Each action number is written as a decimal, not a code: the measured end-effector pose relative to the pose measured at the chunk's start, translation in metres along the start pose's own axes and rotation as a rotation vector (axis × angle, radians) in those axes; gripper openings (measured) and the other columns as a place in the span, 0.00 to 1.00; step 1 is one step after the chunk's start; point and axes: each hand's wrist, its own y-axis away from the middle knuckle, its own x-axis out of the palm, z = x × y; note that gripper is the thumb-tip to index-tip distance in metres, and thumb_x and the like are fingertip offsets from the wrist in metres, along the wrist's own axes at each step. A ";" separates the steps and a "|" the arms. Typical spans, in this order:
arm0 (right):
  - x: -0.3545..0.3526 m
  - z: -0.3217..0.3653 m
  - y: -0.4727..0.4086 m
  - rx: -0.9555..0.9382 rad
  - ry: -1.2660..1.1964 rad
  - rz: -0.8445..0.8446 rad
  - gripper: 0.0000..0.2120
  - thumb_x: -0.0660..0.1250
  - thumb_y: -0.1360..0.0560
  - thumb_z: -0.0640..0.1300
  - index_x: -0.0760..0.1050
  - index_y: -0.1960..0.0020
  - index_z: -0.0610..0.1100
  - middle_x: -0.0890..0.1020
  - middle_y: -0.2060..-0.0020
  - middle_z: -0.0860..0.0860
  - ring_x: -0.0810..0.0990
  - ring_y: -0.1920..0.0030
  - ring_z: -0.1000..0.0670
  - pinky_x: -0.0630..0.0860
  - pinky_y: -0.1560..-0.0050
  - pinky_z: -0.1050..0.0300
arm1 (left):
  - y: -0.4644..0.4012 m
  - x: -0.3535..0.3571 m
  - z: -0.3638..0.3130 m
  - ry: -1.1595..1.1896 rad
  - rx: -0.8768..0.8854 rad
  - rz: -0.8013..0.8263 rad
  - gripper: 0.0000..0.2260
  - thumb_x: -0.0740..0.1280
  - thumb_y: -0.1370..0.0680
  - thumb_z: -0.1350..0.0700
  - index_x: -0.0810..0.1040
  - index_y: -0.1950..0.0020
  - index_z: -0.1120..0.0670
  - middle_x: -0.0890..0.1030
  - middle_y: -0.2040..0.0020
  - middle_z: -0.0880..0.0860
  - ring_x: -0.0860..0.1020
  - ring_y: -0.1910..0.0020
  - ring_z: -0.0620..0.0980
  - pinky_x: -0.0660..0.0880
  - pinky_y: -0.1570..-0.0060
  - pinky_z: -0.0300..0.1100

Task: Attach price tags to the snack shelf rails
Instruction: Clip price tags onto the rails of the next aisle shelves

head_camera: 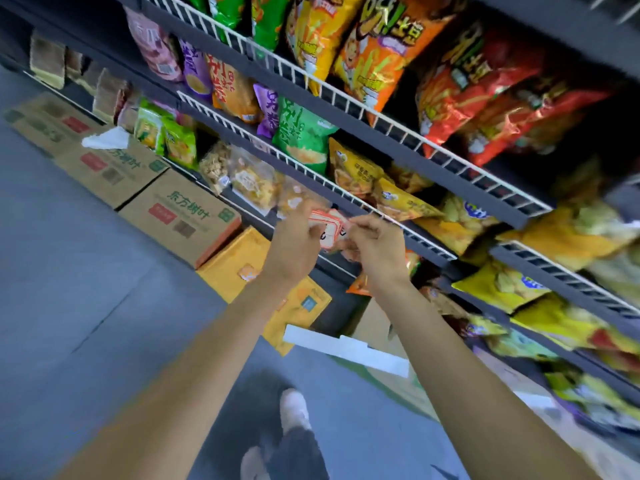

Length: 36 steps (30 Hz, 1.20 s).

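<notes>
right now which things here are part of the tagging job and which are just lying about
Job: price tags, held by left hand and right hand; shelf rail.

Lying about: cardboard boxes, yellow boxes, white strip.

Glossy foil-like plastic is seen on the orange and red snack bags [377, 53]. White-coated metal wire forms the shelf fences [346, 95]. Matt brown corrugated cardboard boxes [180, 216] are shown on a smooth matt grey floor [69, 306]. Thin red-and-white paper price tags [329, 226] appear matt.
</notes>
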 end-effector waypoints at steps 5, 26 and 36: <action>-0.072 -0.030 0.034 0.065 -0.041 -0.086 0.12 0.63 0.24 0.36 0.75 0.63 0.48 0.80 0.70 0.49 0.81 0.68 0.52 0.78 0.68 0.59 | 0.040 0.064 -0.030 -0.048 0.001 0.081 0.12 0.59 0.22 0.66 0.72 0.40 0.60 0.79 0.46 0.62 0.77 0.46 0.59 0.77 0.49 0.53; -0.488 -0.208 0.088 0.110 0.028 -0.151 0.11 0.63 0.25 0.32 0.76 0.63 0.44 0.80 0.70 0.47 0.79 0.72 0.55 0.79 0.66 0.62 | 0.192 0.471 -0.150 -0.051 0.002 0.180 0.12 0.61 0.24 0.68 0.74 0.41 0.64 0.79 0.46 0.62 0.77 0.45 0.57 0.69 0.54 0.38; -0.528 -0.246 0.119 0.116 -0.054 -0.169 0.12 0.65 0.27 0.32 0.78 0.65 0.46 0.83 0.64 0.44 0.84 0.59 0.43 0.79 0.46 0.44 | 0.240 0.500 -0.172 -0.255 0.143 0.155 0.11 0.61 0.24 0.66 0.75 0.43 0.63 0.80 0.46 0.61 0.77 0.47 0.58 0.67 0.55 0.40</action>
